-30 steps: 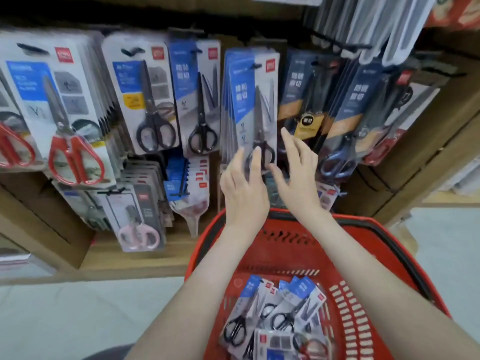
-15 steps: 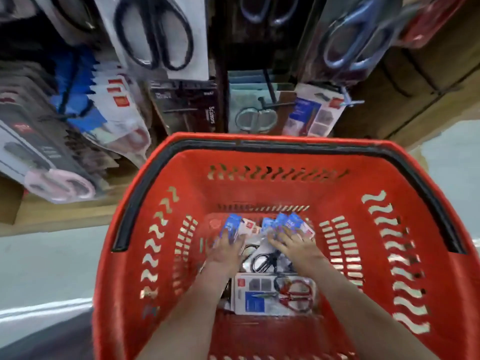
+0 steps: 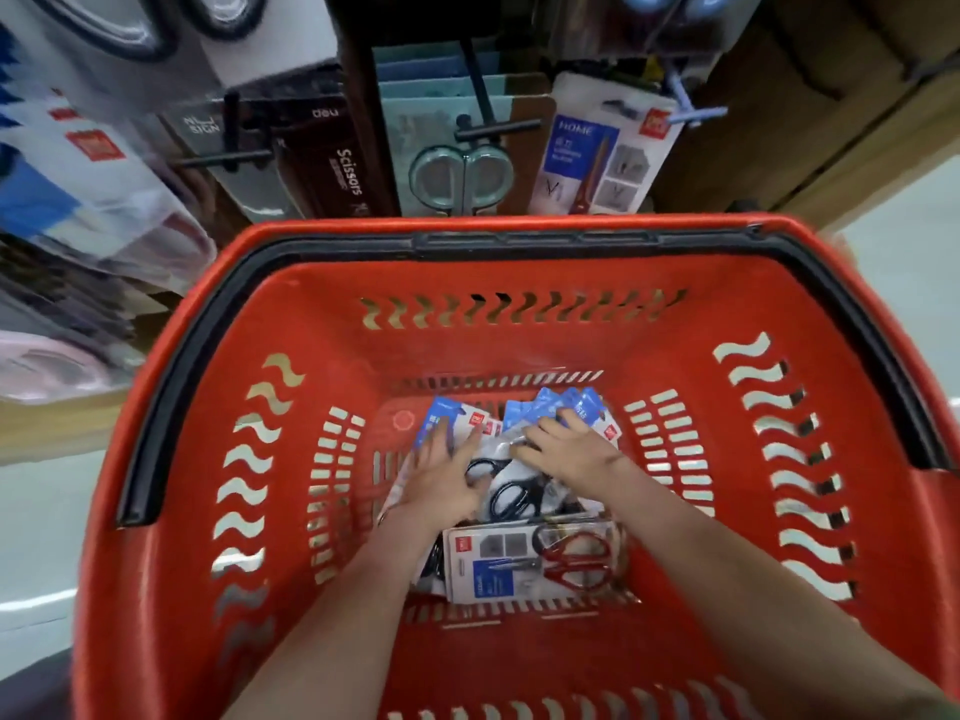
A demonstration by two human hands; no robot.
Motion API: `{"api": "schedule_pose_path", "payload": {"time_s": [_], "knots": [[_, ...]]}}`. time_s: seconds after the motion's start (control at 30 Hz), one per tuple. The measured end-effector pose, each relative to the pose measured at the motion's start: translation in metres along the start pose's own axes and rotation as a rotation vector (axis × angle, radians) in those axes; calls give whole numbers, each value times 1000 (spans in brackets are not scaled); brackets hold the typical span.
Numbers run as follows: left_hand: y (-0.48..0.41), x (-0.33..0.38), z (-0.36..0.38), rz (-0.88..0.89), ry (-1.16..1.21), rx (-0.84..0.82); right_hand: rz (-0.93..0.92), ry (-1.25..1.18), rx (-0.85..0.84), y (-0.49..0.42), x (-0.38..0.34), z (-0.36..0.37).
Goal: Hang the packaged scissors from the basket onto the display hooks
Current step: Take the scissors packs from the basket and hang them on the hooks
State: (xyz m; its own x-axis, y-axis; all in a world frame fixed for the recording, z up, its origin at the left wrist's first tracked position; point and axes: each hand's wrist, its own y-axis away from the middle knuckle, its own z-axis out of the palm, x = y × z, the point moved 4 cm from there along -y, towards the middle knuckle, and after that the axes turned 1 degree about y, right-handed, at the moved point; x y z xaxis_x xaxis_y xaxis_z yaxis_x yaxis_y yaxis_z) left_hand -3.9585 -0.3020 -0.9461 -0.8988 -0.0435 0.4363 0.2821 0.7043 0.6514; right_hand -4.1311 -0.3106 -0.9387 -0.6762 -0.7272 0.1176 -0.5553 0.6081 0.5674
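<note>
A red basket (image 3: 519,345) fills the view below me. On its bottom lies a loose pile of packaged scissors (image 3: 511,498) with black handles and blue card tops. A pack with red-handled scissors (image 3: 530,563) lies nearest me. My left hand (image 3: 447,480) rests on the left of the pile with its fingers spread. My right hand (image 3: 569,449) lies flat on the blue-topped packs at the right. Neither hand visibly grips a pack. Black display hooks (image 3: 491,128) stick out from the shelf above the basket.
Hanging packs crowd the shelf beyond the basket: teal-handled scissors (image 3: 460,179), a dark "Scissors" pack (image 3: 332,174), a white and blue pack (image 3: 597,158). More packs hang at the left (image 3: 93,163). Wooden shelf side at right (image 3: 831,122). Pale floor at left (image 3: 41,537).
A second ago both hands were up at a hanging pack on the display. They have dropped into the basket and now lie on the pile; my view has tipped down.
</note>
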Motion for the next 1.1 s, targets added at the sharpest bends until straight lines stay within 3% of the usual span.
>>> {"api": "schedule_pose_path", "payload": {"time_s": [0.1, 0.23, 0.33, 0.43, 0.5, 0.53, 0.6, 0.67, 0.8, 0.97, 1.1], "knots": [[-4, 42, -3, 183, 107, -3, -26, 59, 159, 8, 0, -10], [1, 70, -13, 148, 350, 69, 7, 100, 536, 27, -3, -41], [13, 71, -31, 134, 400, 125, 207, 19, 709, 46, 3, -63], [26, 64, -55, 130, 442, 179, 659, -358, 813, 67, 26, -79], [42, 61, -78, 146, 571, 200, 897, -811, 876, 83, 38, -87], [53, 62, -91, 162, 611, 204, 926, -1104, 889, 90, 39, -91], [77, 65, -113, 224, 665, 215, 866, -1648, 887, 97, 32, -111], [105, 69, -133, 292, 731, 228, 712, -1871, 930, 102, 23, -142], [171, 70, -179, 383, 740, 408, 494, -1787, 1101, 125, -1, -239], [268, 66, -253, 593, 571, 866, 243, -1629, 1184, 138, -47, -363], [329, 52, -303, 604, 438, 1105, 149, -1496, 1240, 134, -72, -440]]}}
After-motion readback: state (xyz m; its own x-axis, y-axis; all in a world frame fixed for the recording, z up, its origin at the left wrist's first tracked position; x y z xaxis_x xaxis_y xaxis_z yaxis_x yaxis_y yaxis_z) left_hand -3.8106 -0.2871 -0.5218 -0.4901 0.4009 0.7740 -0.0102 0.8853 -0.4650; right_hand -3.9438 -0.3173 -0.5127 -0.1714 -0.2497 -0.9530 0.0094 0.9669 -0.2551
